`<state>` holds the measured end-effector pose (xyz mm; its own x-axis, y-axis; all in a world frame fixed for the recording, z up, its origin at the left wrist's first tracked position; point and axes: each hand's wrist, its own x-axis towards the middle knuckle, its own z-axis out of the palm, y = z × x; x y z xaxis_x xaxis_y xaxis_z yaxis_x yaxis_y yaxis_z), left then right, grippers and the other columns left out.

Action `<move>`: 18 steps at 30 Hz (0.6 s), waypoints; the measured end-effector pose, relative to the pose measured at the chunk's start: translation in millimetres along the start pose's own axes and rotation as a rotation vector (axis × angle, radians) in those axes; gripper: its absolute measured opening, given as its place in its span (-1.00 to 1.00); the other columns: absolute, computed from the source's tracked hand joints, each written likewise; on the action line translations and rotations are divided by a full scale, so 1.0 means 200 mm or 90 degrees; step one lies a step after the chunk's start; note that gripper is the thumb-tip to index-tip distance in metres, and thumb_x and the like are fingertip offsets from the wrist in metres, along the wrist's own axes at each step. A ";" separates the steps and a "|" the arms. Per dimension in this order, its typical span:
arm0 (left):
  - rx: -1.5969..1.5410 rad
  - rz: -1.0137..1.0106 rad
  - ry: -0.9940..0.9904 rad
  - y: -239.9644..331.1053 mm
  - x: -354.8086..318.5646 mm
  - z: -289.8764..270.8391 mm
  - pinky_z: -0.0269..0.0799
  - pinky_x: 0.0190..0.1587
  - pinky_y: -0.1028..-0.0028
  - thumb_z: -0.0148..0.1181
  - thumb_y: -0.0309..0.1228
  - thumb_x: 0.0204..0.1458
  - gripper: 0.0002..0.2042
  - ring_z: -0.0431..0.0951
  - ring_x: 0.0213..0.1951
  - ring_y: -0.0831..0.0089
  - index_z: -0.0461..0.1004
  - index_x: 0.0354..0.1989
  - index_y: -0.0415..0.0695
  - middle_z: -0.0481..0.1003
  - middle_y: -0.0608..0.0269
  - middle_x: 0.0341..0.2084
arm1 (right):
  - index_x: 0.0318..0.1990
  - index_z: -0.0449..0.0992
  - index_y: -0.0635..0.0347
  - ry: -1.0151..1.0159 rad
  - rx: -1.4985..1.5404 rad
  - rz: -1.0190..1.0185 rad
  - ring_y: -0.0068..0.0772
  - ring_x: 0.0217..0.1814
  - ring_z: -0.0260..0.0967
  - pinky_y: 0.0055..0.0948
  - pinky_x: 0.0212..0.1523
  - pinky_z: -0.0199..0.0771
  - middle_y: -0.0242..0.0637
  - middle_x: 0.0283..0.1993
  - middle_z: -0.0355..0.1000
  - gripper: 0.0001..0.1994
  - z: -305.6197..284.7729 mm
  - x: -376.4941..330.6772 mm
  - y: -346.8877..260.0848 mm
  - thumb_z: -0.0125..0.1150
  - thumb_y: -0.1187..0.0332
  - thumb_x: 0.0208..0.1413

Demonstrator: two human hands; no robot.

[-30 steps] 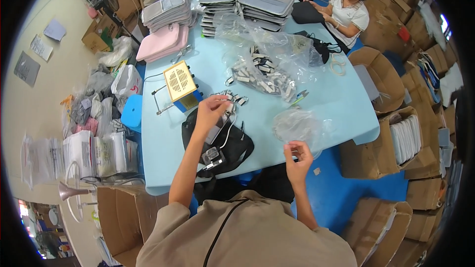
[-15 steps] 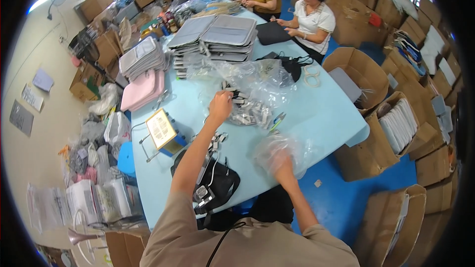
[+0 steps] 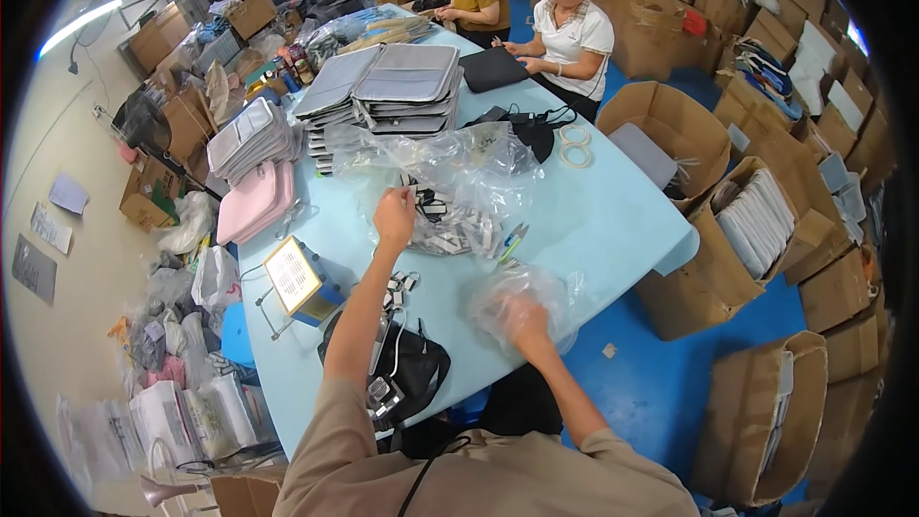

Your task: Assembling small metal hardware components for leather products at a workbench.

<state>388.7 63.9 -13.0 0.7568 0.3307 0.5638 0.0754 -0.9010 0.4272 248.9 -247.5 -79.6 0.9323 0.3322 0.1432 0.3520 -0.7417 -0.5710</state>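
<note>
Head view: the large clear bag lies open on the pale blue table, small grey-and-white pieces heaped in its near part. The left hand is at the large clear bag's left side, fingertips drawn in at the heap's left end; whether they pinch any piece is too small to tell. From that grip the pieces lie directly to the right, the heap's long axis slanting right and toward the person. Of the 2 hands, the left is clearly nearer. The right hand is on the near side of the large clear bag, well apart from it, wrapped in the film of a smaller clear bag; the plastic blurs its fingers, so I cannot tell how they stand. Green-handled cutters sit just beside the large clear bag's near right corner.
</note>
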 end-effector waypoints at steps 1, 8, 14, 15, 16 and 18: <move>0.003 -0.003 0.003 -0.01 0.00 -0.02 0.58 -0.30 0.15 0.23 -0.38 0.16 -0.82 0.70 -0.29 0.07 0.66 -0.19 -0.20 0.63 -0.10 -0.26 | -0.21 0.65 0.15 0.013 -0.023 -0.007 0.21 -0.08 0.52 0.10 -0.09 0.54 0.09 -0.10 0.54 -0.78 0.01 0.00 0.00 0.10 0.30 0.15; -0.633 -0.288 -0.016 0.16 -0.28 -0.45 0.44 -0.50 0.56 0.31 -0.34 0.22 -0.73 0.67 -0.38 0.49 0.53 -0.06 -0.30 0.63 0.25 -0.38 | -0.19 0.62 0.23 0.107 -0.001 -0.057 0.25 -0.15 0.51 0.10 -0.10 0.54 0.10 -0.14 0.54 -0.80 -0.02 -0.03 0.00 0.08 0.40 0.13; -0.734 -0.393 -0.120 0.37 -1.05 -0.85 0.37 -0.52 0.62 0.29 -0.44 0.22 -0.86 0.66 -0.40 0.54 0.54 -0.13 -0.22 0.64 0.26 -0.39 | -0.14 0.56 0.33 0.230 0.375 0.059 -0.17 -0.19 0.59 -0.26 -0.23 0.59 -0.08 -0.18 0.58 -0.89 -0.27 -0.29 -0.12 0.19 0.52 0.24; -0.753 -0.414 -0.128 0.38 -1.18 -0.88 0.36 -0.52 0.63 0.28 -0.44 0.23 -0.86 0.66 -0.39 0.54 0.53 -0.14 -0.22 0.64 0.26 -0.39 | -0.15 0.56 0.33 0.220 0.424 0.085 -0.31 -0.17 0.58 -0.34 -0.22 0.59 -0.13 -0.17 0.60 -0.89 -0.32 -0.36 -0.15 0.22 0.48 0.26; -0.774 -0.434 -0.140 0.41 -1.28 -0.91 0.36 -0.53 0.64 0.28 -0.44 0.23 -0.87 0.67 -0.39 0.54 0.52 -0.15 -0.21 0.64 0.25 -0.38 | -0.15 0.55 0.34 0.212 0.470 0.113 -0.45 -0.14 0.57 -0.43 -0.22 0.59 -0.18 -0.16 0.61 -0.88 -0.33 -0.43 -0.15 0.25 0.44 0.29; -0.782 -0.498 -0.131 0.46 -1.44 -0.95 0.35 -0.53 0.62 0.30 -0.45 0.21 -0.87 0.69 -0.39 0.50 0.49 -0.16 -0.21 0.65 0.24 -0.37 | -0.16 0.56 0.32 0.111 0.645 0.173 -0.52 -0.11 0.57 -0.46 -0.17 0.60 -0.23 -0.12 0.62 -0.89 -0.33 -0.52 -0.18 0.20 0.45 0.32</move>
<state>54.9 -62.1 -2.0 0.8686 0.4716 -0.1519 -0.0076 0.3191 0.9477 145.1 -292.4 -20.5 0.9965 0.0806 -0.0223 -0.0287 0.0794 -0.9964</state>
